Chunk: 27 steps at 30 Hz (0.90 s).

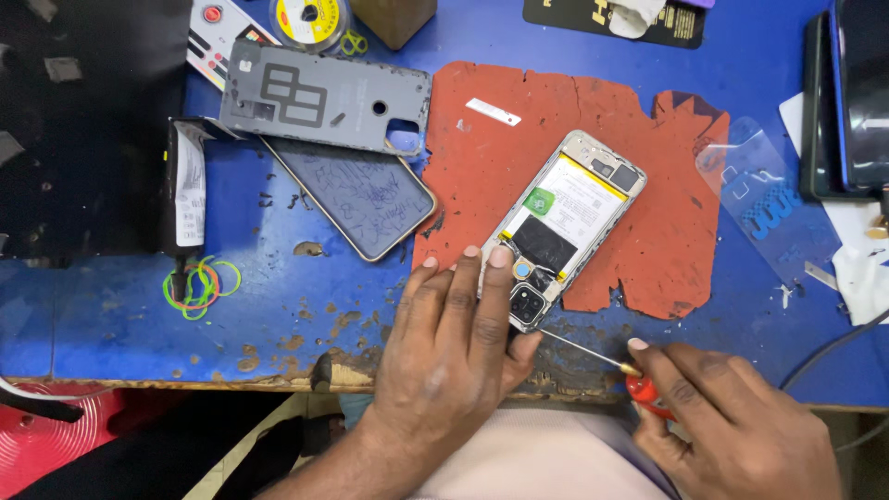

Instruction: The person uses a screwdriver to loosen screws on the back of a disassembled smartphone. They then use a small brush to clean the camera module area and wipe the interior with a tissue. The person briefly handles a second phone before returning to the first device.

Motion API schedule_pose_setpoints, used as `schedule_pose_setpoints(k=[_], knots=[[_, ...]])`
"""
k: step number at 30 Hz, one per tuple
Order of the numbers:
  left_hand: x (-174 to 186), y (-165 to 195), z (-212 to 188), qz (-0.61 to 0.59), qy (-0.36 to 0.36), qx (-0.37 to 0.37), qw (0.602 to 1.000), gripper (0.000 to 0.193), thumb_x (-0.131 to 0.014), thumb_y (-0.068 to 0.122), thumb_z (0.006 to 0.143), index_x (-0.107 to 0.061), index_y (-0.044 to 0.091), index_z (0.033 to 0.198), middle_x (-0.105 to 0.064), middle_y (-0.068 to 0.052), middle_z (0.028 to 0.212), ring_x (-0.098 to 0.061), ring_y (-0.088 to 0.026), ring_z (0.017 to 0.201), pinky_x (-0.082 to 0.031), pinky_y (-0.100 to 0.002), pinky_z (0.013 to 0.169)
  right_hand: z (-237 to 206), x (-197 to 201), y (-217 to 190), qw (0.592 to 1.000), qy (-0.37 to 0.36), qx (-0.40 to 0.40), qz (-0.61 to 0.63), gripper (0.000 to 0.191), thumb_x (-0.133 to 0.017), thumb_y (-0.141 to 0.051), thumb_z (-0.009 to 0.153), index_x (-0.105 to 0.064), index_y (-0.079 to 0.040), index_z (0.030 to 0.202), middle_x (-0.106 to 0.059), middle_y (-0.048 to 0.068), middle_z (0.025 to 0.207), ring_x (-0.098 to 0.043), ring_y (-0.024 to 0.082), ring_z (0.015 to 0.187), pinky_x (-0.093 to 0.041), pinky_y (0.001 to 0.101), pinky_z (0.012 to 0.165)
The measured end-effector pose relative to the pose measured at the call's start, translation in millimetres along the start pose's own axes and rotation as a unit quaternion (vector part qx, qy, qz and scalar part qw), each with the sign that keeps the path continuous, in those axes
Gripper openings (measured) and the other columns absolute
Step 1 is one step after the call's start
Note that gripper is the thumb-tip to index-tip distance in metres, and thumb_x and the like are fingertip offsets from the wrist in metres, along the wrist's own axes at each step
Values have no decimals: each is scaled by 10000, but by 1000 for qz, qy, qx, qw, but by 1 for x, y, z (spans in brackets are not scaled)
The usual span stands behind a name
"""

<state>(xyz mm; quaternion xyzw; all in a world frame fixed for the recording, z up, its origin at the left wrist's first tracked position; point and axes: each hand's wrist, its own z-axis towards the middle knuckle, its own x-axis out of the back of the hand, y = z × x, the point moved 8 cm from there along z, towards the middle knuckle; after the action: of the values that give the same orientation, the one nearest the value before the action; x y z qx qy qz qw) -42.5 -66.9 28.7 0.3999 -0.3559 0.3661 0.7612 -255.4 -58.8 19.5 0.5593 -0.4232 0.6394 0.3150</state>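
Partly hidden, the opened phone [565,227] lies under left hand [454,343]; right hand's [732,417] grip pinches a screwdriver [602,356].

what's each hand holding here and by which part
The right hand grips a screwdriver by its red handle, with the thin shaft pointing at the opened phone. The left hand grips nothing; its fingers press down on the phone's camera end.

My left hand [454,343] presses the opened phone [565,227] flat on the red mat [648,185]; my right hand [732,421] grips a red-handled screwdriver [611,359], tip near the phone's camera end
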Motion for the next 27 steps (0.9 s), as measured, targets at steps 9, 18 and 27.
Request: schedule_pose_setpoints(k=[9,18,27], knots=[[2,15,2,-21,3,11,1000,779,-670,347,1022,-284,-117,1514,-576,-321,1278,-588,-432,1115,-497,-581,1046,-1,19,11,999,26,25,8,561,-823,-169,650,-743,-53,1193,-722,87,1048,-712,208,905,-587,358,722],[-1,20,2,-27,1,7,1000,785,-668,346,1025,-271,-119,1517,-579,-324,1277,-589,-424,1127,-497,-581,1056,-5,20,16,998,20,54,16,552,-810,-156,647,-742,-55,1185,-718,59,1042,-705,199,902,-584,353,717],[2,20,2,-38,10,9,999,801,-687,344,1005,-272,-115,1513,-591,-318,1286,-609,-430,1138,-501,-582,1061,-6,16,14,998,12,65,23,558,-807,-141,647,-752,-77,1199,-721,51,1040,-710,180,905,-592,347,716]])
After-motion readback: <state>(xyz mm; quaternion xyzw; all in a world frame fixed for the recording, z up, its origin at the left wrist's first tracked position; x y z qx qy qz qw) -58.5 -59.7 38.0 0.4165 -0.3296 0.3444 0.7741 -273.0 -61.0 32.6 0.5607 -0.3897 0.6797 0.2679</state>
